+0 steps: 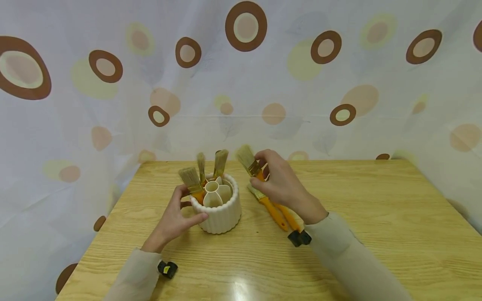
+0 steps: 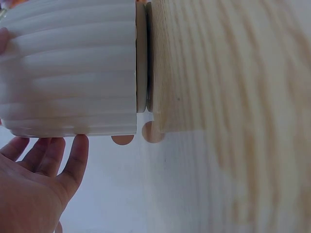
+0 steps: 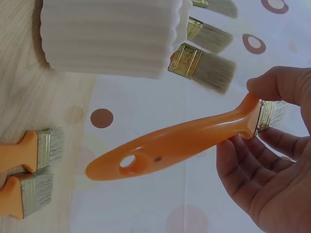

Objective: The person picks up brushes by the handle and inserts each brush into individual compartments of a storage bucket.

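Observation:
A white ribbed round holder [image 1: 219, 219] with petal-shaped compartments stands on the table. My left hand [image 1: 170, 222] holds it from the left side, thumb on its front and fingers around its side. Several orange-handled paintbrushes stand in it bristles up, among them a wide one [image 1: 191, 180] on the left. To the right of the holder, my right hand [image 1: 281, 180] pinches another paintbrush [image 3: 175, 141] near its metal ferrule. That brush tilts, bristles up, its handle clear of the table in the right wrist view.
Two more orange-handled paintbrushes lie side by side on the wood-grain table [image 1: 376, 209], the nearer brush [image 1: 274, 214] partly visible beneath my right hand. A white curtain [image 1: 241, 83] with brown and pastel circles hangs behind the table.

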A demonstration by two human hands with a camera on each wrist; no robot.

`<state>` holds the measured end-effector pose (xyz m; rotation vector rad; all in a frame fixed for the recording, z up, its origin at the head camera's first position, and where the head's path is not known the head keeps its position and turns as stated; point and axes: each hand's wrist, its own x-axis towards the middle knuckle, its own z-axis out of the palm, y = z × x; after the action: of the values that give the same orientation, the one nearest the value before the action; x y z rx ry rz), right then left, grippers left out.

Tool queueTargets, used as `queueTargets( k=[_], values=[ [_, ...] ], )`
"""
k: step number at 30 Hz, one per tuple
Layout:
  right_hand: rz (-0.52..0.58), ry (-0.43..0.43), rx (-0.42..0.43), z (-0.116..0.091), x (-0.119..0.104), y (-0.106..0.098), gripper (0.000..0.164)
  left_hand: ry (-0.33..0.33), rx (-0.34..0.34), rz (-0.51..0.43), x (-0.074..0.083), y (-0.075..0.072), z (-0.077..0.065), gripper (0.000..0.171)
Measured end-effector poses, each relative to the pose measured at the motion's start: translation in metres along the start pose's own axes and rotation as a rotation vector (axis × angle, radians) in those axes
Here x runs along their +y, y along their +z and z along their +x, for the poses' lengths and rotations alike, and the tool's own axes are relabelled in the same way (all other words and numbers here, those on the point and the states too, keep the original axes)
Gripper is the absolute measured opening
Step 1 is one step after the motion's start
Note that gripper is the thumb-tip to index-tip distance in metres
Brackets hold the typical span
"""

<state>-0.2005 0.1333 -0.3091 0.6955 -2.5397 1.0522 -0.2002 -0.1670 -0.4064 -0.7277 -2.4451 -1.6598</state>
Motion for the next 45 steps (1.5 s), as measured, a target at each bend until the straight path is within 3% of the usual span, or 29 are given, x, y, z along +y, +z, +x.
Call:
queueTargets(
  k=[20,27,45],
  values=[
    [0.150,-0.116,0.033,0.014,-0.033,0.018,0.048,-0.021,-0.010,0.000,0.000,0.000,-0.002,0.079],
    [0.193,-0.166,0.049,0.021,-0.043,0.023,0.046,-0.030,-0.020,-0.009,0.035,0.000,-0.004,0.075],
    [0.364,-0.155,0.092,0.031,-0.063,0.034,0.047,-0.013,-0.023,0.006,0.037,-0.001,-0.004,0.073]
  ],
)
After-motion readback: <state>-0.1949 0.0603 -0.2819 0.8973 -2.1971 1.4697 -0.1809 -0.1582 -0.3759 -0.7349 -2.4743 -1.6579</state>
